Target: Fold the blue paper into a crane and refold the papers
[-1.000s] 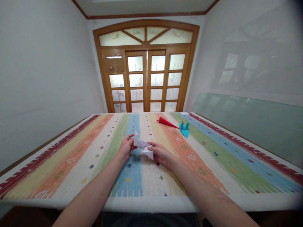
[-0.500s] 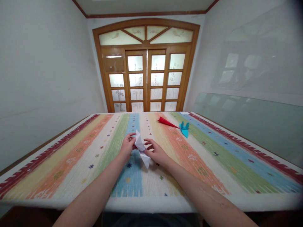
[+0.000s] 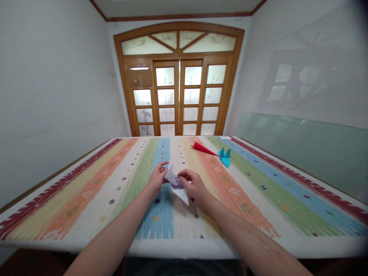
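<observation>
Stretching toward a wooden double door (image 3: 178, 80) with frosted panes, the desk (image 3: 86, 191) under its striped, many-coloured cloth is carrying a red paper shape (image 3: 202, 148) touching a blue folded figure (image 3: 224, 156), both well apart from the hands. Over the blue stripe, the left hand (image 3: 156, 180) and right hand (image 3: 195, 186) are each pinching the partly folded white paper (image 3: 176, 181) just above the cloth. Folding it well is probably calling for matched edges and firmly pressed creases.

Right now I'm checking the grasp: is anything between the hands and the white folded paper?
Nothing visible: the left hand and right hand both pinch the white folded paper directly.
</observation>
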The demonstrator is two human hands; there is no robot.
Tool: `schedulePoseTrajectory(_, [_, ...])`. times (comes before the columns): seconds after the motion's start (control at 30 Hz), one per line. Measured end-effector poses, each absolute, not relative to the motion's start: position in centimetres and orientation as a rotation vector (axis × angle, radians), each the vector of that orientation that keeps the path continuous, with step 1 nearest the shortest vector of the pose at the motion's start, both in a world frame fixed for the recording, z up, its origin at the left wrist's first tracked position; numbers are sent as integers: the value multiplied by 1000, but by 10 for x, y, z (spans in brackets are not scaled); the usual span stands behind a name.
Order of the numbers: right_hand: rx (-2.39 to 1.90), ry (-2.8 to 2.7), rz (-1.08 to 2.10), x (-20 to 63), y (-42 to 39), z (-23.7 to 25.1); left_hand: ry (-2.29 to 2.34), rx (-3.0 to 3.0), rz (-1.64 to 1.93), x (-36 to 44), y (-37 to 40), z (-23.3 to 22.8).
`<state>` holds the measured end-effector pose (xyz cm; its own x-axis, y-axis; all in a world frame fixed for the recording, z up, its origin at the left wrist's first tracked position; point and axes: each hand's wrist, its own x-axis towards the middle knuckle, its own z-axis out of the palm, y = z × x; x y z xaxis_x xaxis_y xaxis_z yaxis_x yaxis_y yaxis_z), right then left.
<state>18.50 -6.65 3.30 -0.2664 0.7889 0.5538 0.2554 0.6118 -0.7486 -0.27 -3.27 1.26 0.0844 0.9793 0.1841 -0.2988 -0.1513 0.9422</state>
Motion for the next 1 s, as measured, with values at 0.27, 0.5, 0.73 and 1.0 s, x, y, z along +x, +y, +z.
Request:
schedulePoseTrajectory(0.27, [-845,-1874,618,186,-68,33,799,1128,1374,-5,-32,15])
schedulePoseTrajectory(0.5, [-920,-1852,618,187,-64,30,779,1151,1334,-2,-37,20])
schedulePoseTrajectory(0.73, [-896,-1907,580,188,-65,30,820,1124,1335,-2,-37,20])
schedulePoseTrajectory(1.0, [-871,-1942,595,188,-63,28,781,1138,1320,-3,-36,18])
